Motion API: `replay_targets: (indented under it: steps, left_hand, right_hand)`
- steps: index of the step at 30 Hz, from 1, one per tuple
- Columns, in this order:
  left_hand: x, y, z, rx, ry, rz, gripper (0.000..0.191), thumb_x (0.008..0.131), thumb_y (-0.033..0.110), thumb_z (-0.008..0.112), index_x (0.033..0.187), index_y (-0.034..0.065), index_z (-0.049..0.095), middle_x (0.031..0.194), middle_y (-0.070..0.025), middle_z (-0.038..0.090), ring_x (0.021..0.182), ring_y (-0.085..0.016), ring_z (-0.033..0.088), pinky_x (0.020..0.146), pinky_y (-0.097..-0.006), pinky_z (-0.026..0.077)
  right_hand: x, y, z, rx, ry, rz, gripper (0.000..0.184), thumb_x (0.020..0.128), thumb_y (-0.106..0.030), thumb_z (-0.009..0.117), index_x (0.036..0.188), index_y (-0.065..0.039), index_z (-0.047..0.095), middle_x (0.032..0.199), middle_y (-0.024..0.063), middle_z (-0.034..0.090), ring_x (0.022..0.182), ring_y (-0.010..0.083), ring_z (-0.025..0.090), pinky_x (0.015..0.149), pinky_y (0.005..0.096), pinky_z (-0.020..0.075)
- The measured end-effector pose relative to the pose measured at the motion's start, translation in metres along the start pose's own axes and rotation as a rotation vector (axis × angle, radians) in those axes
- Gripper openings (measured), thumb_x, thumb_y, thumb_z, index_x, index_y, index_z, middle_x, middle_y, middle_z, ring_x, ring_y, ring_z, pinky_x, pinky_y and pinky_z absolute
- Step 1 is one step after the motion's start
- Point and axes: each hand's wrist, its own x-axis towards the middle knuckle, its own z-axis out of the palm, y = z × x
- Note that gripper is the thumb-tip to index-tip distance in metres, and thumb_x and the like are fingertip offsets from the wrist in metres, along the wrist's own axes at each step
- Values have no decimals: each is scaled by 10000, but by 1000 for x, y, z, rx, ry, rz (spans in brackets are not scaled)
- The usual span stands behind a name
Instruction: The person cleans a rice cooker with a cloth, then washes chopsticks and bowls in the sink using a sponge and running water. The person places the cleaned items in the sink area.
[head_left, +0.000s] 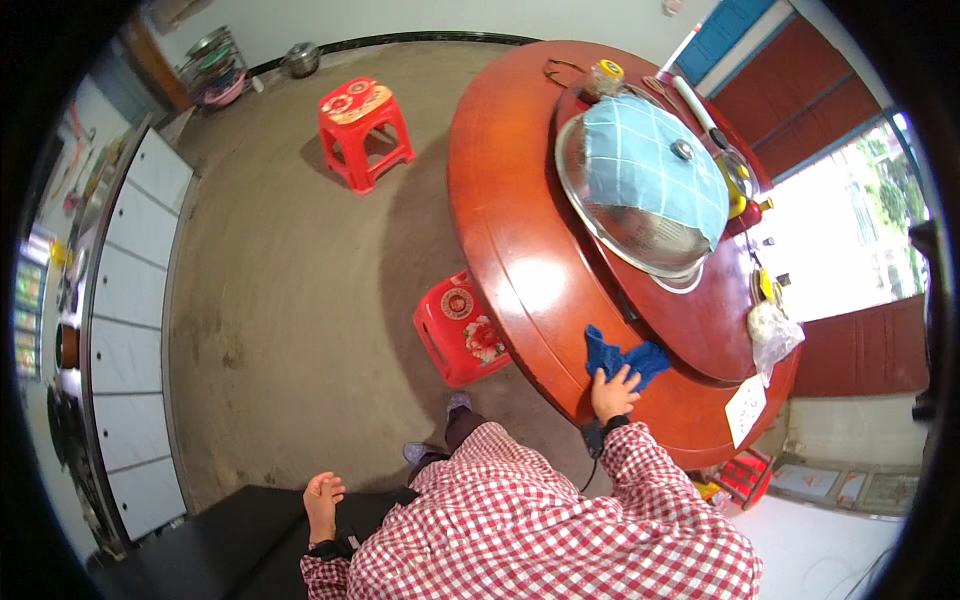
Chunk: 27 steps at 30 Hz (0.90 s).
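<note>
A crumpled dark blue cloth (622, 358) lies on the outer ring of a round reddish-brown wooden table (510, 225). My right hand (615, 394) rests on the cloth's near edge, fingers spread and palm down. Part of the cloth is hidden under it. Away from the table, at lower left, my left hand (324, 502) hangs in the air beside my body. Its fingers are slightly bent and hold nothing. A black bench-like surface (247, 532) lies behind and below it.
On the raised turntable (675, 322) sits a large metal colander (637, 232) under a light blue checked cloth (637, 150). A jar (606, 77), bottles (744, 217) and a plastic bag (776, 341) stand around it. Red plastic stools (364, 135) and white cabinets (131, 292) flank the floor.
</note>
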Motion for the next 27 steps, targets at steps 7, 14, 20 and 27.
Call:
replay_targets:
  steps: [7,14,20,27]
  left_hand:
    - [56,57,48,8,-139,50,223,973,158,456,1095,7,565,925,-87,644,724,-134,628,614,-242,506]
    - [78,113,82,165,-297,96,225,969,169,470,1109,18,562,951,-86,650,748,-142,632,637,-249,508]
    - [95,141,71,260,-273,120,242,969,187,471,1127,27,561,978,-73,655,779,-130,634,669,-247,506]
    - [91,125,26,190,-161,-88,256,963,207,465,1124,39,573,989,-46,638,817,-128,615,711,-258,501]
  right_hand:
    - [-21,-94,4,-6,12,-428,717,814,-359,589,1409,-64,318,1464,198,232,1262,523,258,958,617,313]
    - [5,-183,6,300,-56,-1121,467,697,-141,683,1147,-64,585,1293,150,466,1126,402,441,943,473,387]
    - [26,-150,-16,626,263,-894,440,725,-142,642,1141,-12,583,1242,232,507,1183,383,442,999,481,334]
    - [28,-113,-11,-77,179,-350,585,835,-242,607,1366,-89,415,1472,124,289,1207,436,395,910,534,416]
